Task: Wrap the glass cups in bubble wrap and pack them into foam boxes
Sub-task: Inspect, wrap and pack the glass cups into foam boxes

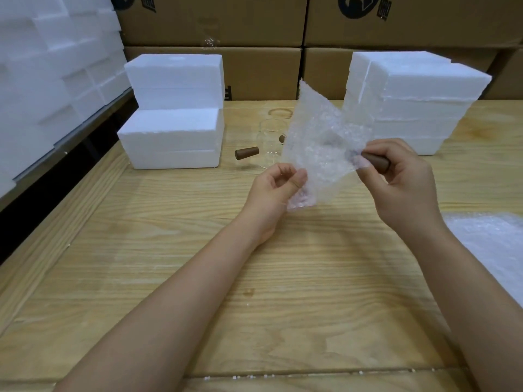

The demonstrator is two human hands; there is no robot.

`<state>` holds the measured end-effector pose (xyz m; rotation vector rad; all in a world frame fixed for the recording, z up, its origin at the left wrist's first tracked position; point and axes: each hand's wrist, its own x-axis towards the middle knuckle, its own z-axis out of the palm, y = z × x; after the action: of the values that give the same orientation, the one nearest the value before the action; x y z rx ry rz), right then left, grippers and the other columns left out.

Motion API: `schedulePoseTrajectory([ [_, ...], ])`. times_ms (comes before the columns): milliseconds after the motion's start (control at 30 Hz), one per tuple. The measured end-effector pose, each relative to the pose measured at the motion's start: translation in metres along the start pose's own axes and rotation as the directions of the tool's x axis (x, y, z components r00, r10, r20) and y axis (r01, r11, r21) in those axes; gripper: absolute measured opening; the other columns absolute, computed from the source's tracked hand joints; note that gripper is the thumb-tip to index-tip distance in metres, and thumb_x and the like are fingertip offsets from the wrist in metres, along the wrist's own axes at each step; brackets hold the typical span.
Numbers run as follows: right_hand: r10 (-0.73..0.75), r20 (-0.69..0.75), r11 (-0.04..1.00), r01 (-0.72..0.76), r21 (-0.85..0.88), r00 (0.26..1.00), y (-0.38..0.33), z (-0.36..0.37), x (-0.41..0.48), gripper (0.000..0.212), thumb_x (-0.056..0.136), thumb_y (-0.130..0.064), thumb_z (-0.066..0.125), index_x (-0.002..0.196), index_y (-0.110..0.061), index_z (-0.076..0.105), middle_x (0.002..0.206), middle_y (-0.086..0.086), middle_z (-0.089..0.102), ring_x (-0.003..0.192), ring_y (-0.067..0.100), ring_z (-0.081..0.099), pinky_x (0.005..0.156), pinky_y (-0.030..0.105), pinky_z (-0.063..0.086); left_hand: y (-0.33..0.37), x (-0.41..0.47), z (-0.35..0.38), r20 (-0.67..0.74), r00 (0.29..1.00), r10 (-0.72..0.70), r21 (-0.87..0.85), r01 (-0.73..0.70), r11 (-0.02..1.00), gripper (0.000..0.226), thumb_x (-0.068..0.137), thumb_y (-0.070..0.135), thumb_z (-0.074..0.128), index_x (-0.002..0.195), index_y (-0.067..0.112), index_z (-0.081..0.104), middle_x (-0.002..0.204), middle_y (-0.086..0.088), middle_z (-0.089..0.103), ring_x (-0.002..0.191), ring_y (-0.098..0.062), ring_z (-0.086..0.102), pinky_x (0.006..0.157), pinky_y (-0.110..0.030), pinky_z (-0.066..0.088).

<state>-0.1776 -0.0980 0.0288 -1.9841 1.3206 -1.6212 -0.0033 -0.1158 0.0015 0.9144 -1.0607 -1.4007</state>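
A sheet of bubble wrap (317,142) hangs in the air above the wooden table (198,278). My left hand (276,190) pinches its lower edge. My right hand (404,176) grips the brown wooden handle (376,162) of a glass cup, whose body is blurred behind the sheet. A second glass cup (268,142) with a brown handle (246,153) stands on the table behind my hands. White foam boxes are stacked at the left (172,137) and at the right (418,103).
Cardboard cartons (254,32) form a wall at the back. More white foam pieces (51,69) pile up at the far left. A stack of bubble wrap sheets (492,244) lies at the table's right edge.
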Motion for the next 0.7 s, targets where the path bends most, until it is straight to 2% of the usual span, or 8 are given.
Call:
schedulePoseTrajectory([
  [100, 0.061, -0.069, 0.997, -0.064, -0.039, 0.996, 0.001, 0.009, -0.003, 0.015, 0.089, -0.021, 0.063, 0.079, -0.031, 0.056, 0.084, -0.013, 0.049, 0.073, -0.004, 0.049, 0.069, 0.007, 0.037, -0.004, -0.007, 0.01, 0.092, 0.995, 0.037, 0.09, -0.045, 0.995, 0.015, 0.092, 0.001, 0.056, 0.081, 0.01, 0.054, 0.078, -0.005, 0.061, 0.073, -0.016, 0.061, 0.067, -0.033, 0.057],
  [167, 0.125, -0.088, 0.992, -0.126, -0.008, 0.988, 0.001, 0.013, -0.004, 0.022, 0.087, -0.02, 0.065, 0.077, -0.036, 0.055, 0.094, -0.004, 0.053, 0.077, -0.001, 0.051, 0.07, 0.008, 0.039, -0.006, -0.011, 0.015, 0.157, 0.986, 0.046, 0.146, -0.069, 0.987, 0.019, 0.091, -0.001, 0.057, 0.076, 0.01, 0.054, 0.069, -0.001, 0.064, 0.062, -0.011, 0.061, 0.059, -0.025, 0.054],
  [267, 0.272, -0.047, 0.944, -0.257, 0.208, 0.961, 0.0, 0.014, -0.004, 0.02, 0.086, -0.016, 0.069, 0.081, -0.035, 0.062, 0.114, 0.01, 0.06, 0.094, 0.011, 0.061, 0.083, 0.022, 0.049, -0.006, -0.016, 0.018, 0.227, 0.973, 0.052, 0.21, -0.101, 0.972, 0.025, 0.091, -0.003, 0.058, 0.071, 0.012, 0.051, 0.059, 0.005, 0.063, 0.052, -0.01, 0.056, 0.053, -0.021, 0.048],
  [333, 0.381, 0.062, 0.856, -0.377, 0.355, 0.923, -0.001, 0.013, -0.004, 0.009, 0.086, -0.018, 0.069, 0.081, -0.025, 0.067, 0.095, 0.005, 0.067, 0.086, 0.018, 0.065, 0.073, 0.034, 0.053, -0.005, -0.017, 0.018, 0.268, 0.962, 0.048, 0.224, -0.111, 0.968, 0.025, 0.091, -0.005, 0.057, 0.071, 0.01, 0.05, 0.057, 0.006, 0.061, 0.052, -0.014, 0.053, 0.053, -0.024, 0.044],
  [500, 0.481, 0.219, 0.695, -0.522, 0.495, 0.849, 0.0, 0.008, -0.003, 0.009, 0.08, -0.016, 0.069, 0.071, -0.018, 0.07, 0.062, -0.004, 0.066, 0.057, 0.015, 0.064, 0.048, 0.027, 0.05, -0.005, -0.016, 0.012, 0.331, 0.943, 0.03, 0.26, -0.122, 0.958, 0.022, 0.096, 0.013, 0.055, 0.075, 0.01, 0.061, 0.063, -0.001, 0.063, 0.05, -0.014, 0.05, 0.051, -0.025, 0.04],
  [600, 0.496, 0.223, 0.653, -0.529, 0.541, 0.839, 0.008, 0.002, 0.002, 0.015, 0.077, -0.023, 0.067, 0.063, -0.022, 0.073, 0.061, -0.009, 0.066, 0.058, 0.009, 0.065, 0.056, 0.023, 0.051, -0.003, -0.011, -0.001, 0.067, 0.932, 0.355, 0.305, -0.358, 0.882, 0.038, 0.085, 0.038, 0.06, 0.055, 0.017, 0.057, 0.047, 0.003, 0.05, 0.042, -0.009, 0.042, 0.052, -0.02, 0.039],
  [667, 0.509, 0.254, 0.623, -0.556, 0.551, 0.822, 0.014, -0.005, 0.005, 0.012, 0.071, -0.032, 0.07, 0.074, -0.02, 0.072, 0.068, -0.01, 0.07, 0.065, 0.007, 0.067, 0.066, 0.027, 0.053, 0.003, -0.004, -0.012, -0.163, 0.797, 0.582, 0.371, -0.497, 0.784, 0.032, 0.082, 0.043, 0.059, 0.063, 0.019, 0.052, 0.057, 0.006, 0.048, 0.054, -0.009, 0.043, 0.063, -0.024, 0.042],
  [700, 0.505, 0.283, 0.602, -0.568, 0.56, 0.815, 0.016, -0.008, 0.006, 0.021, 0.064, -0.036, 0.076, 0.077, -0.02, 0.072, 0.073, -0.008, 0.071, 0.069, 0.009, 0.068, 0.068, 0.029, 0.053, 0.006, 0.0, -0.018, -0.23, 0.763, 0.604, 0.368, -0.506, 0.78, 0.024, 0.081, 0.043, 0.062, 0.077, 0.02, 0.054, 0.069, 0.004, 0.052, 0.064, -0.01, 0.048, 0.067, -0.026, 0.044],
])
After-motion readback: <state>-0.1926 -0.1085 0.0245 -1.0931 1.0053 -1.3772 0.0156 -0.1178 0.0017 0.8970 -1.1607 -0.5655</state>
